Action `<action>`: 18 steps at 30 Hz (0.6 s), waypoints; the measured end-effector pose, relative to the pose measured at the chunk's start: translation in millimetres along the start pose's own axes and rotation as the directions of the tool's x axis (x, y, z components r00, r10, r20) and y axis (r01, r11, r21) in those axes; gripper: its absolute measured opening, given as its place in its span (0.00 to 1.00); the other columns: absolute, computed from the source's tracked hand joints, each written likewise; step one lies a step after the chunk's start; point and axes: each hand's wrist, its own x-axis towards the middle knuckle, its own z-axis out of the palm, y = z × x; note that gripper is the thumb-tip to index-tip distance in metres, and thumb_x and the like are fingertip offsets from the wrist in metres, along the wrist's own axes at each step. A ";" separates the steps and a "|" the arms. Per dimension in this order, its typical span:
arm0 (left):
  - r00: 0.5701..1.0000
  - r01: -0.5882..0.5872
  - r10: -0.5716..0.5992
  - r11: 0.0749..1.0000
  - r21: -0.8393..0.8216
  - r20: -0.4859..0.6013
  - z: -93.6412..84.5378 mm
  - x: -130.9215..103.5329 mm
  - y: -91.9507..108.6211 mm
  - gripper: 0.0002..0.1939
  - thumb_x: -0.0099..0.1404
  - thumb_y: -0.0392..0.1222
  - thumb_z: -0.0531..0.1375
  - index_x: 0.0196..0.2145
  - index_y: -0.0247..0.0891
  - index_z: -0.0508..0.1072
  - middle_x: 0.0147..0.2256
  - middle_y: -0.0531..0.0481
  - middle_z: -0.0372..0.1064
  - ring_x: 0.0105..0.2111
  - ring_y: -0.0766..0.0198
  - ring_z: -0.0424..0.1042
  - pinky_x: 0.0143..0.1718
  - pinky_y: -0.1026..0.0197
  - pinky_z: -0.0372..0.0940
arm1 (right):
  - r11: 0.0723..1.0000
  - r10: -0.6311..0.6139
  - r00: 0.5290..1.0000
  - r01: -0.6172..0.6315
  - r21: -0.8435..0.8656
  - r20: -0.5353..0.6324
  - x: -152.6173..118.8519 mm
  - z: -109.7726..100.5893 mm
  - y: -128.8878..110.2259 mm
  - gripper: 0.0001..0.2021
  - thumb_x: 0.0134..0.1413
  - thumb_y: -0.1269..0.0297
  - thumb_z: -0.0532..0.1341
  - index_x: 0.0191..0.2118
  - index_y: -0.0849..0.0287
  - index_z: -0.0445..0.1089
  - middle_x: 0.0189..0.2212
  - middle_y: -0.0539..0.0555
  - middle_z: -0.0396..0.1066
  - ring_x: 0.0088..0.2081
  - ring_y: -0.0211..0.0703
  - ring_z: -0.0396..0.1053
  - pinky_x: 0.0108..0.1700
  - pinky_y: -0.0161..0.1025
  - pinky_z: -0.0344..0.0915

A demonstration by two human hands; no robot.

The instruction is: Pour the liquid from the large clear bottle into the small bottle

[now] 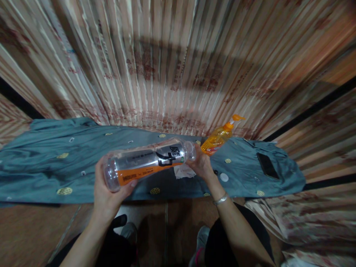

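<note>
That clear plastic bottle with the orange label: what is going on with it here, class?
A person holds the clear plastic bottle with the orange label sideways in both hands: the left hand grips its base, the right hand is at its neck end. It is held over a blue-grey patterned cloth. On the cloth lie a crumpled white tissue, a small white cap, an orange pump bottle and a black phone.

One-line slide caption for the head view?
Both hands, left hand and right hand, hold a clear plastic bottle sideways over a blue cloth.
</note>
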 end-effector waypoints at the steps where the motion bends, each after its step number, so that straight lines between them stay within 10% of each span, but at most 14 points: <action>1: 1.000 -0.002 0.002 1.000 -0.002 0.000 0.5 0.5 0.2 0.47 0.40 0.53 0.78 0.57 0.43 0.66 0.56 0.41 0.70 0.55 0.43 0.73 0.57 0.46 0.70 | 1.000 -0.002 1.000 0.002 0.003 0.000 0.1 0.0 -0.1 0.25 0.54 0.55 0.70 0.56 0.57 0.68 0.42 0.57 0.82 0.43 0.55 0.82 0.44 0.44 0.76; 18: 1.000 0.016 -0.016 1.000 0.001 -0.017 0.3 0.8 -2.6 0.50 0.38 0.54 0.79 0.57 0.42 0.67 0.56 0.41 0.70 0.55 0.43 0.73 0.55 0.46 0.71 | 0.999 -0.010 1.000 0.010 0.030 -0.014 0.2 -0.6 -1.3 0.25 0.53 0.56 0.70 0.55 0.58 0.69 0.43 0.58 0.81 0.43 0.55 0.82 0.45 0.46 0.76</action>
